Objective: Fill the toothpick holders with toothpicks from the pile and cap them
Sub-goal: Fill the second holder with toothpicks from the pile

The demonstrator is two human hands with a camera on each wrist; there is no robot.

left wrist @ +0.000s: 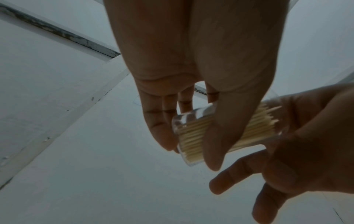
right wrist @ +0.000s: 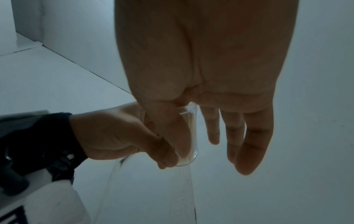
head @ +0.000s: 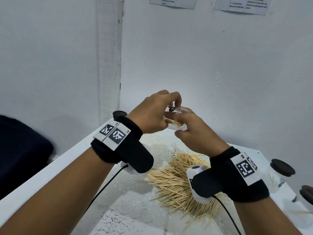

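Head view: a clear toothpick holder [head: 176, 118] is held tilted above the pile [head: 179, 182] on the surface, gripped by the left hand [head: 152, 112], right hand [head: 194, 131] fingers at its mouth. Left wrist view: toothpicks [left wrist: 220, 130] are seen packed inside. Right wrist view: the glass is partly hidden; spillage is risked if tilted further.
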